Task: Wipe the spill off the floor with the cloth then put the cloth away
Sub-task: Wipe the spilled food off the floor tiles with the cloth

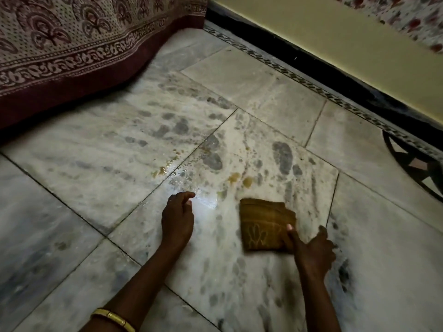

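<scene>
A folded mustard-brown cloth with a pale leaf print lies low over the marble floor. My right hand grips its near right corner, thumb on top. Just beyond the cloth sit yellowish spill blotches, and more of the spill glistens along a tile joint to the left. My left hand hovers left of the cloth with loosely curled fingers and holds nothing. A gold bangle is on the left forearm.
A maroon patterned bedspread hangs down to the floor at the upper left. A yellow wall with a black skirting runs along the upper right. A dark inlaid floor motif lies at the right edge.
</scene>
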`<state>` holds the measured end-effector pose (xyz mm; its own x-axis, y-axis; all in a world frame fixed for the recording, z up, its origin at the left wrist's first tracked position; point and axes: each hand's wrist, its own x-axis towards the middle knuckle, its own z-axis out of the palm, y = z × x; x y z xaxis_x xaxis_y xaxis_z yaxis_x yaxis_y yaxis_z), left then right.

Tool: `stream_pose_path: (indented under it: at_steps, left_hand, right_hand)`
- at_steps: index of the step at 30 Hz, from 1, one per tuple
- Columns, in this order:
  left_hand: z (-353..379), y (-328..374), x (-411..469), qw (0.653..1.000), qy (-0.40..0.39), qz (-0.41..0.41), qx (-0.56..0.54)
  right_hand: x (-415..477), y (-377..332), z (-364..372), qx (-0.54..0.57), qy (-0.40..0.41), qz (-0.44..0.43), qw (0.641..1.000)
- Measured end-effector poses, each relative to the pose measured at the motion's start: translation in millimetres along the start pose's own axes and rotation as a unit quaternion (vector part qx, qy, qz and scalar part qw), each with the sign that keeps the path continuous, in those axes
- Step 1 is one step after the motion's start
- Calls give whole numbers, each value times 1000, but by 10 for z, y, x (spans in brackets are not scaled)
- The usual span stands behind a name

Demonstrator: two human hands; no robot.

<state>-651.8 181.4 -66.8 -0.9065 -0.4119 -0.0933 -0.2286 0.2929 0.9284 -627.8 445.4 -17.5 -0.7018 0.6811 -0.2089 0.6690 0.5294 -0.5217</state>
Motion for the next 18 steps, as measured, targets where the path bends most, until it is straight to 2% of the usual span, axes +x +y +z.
stream_pose_path:
  at_steps: [2, 3, 6, 8, 12, 15, 18]
  left_hand:
    - [26, -13, 16, 996, -12, 66, 61]
    - [39, -42, 27, 991, -23, 94, 97]
    - [65, -247, 136, 945, -39, 163, 279]
    - [-15, -389, 225, 920, -64, 151, 357]
    - [-170, -597, 343, 887, -72, 180, 419]
    - [-177, -598, 357, 891, -38, 157, 424]
    - [-252, -596, 458, 899, 16, 101, 426]
  right_hand:
    - [-20, -56, 137, -52, 73, -54, 995]
    - [-60, -145, 262, -62, 70, -87, 992]
    - [-234, -405, 876, -131, -19, -96, 987]
    - [-264, -524, 1188, -145, -24, -98, 984]
    - [69, -953, 1413, -199, -25, -153, 968]
    - [-8, -1273, 1646, -205, -33, -252, 945]
    - [-443, -1229, 1799, -213, -65, -386, 895]
